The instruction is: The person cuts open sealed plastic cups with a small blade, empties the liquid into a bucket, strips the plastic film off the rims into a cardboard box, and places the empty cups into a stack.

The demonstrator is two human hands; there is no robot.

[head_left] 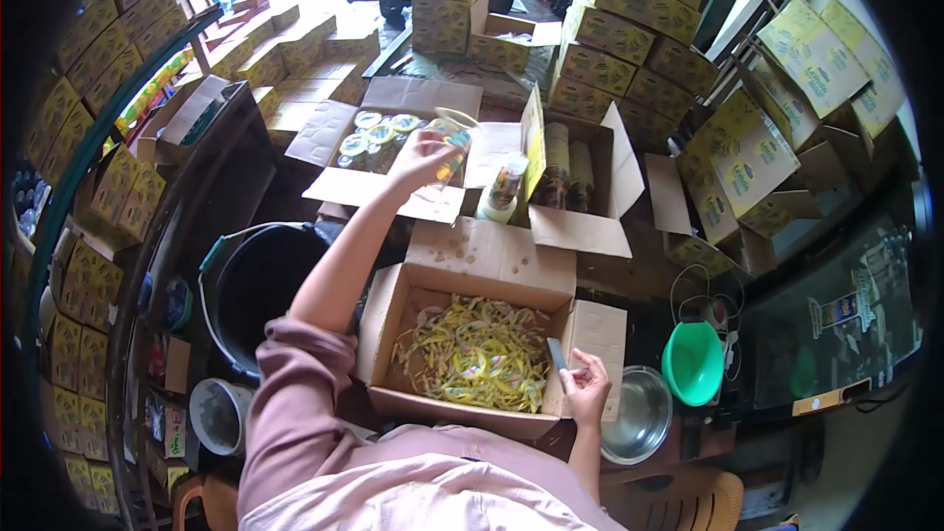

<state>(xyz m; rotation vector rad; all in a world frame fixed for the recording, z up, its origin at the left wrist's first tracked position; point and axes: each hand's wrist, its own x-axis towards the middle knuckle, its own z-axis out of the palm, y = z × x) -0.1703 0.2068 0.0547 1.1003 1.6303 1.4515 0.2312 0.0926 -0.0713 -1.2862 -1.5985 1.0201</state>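
My left hand [423, 159] is raised and closed around a clear plastic cup [454, 149] with a colourful print. It holds the cup over the right side of an open carton [320, 138] with several lidded cups [379, 130] inside. My right hand [588, 385] pinches a flat grey blade-like tool [558, 354] at the right edge of a nearer open carton [462, 417]. Yellow and clear plastic strips [472, 349] fill that nearer carton. Just right of the raised cup, a printed stack of cups [505, 182] stands upright.
An open carton [582, 232] with tall cup stacks [556, 167] stands at centre right. A black bucket [265, 285] and a white pail [218, 417] are on the left. A metal bowl [637, 418] and a green basin [692, 364] sit right. Stacked yellow cartons [610, 39] surround the area.
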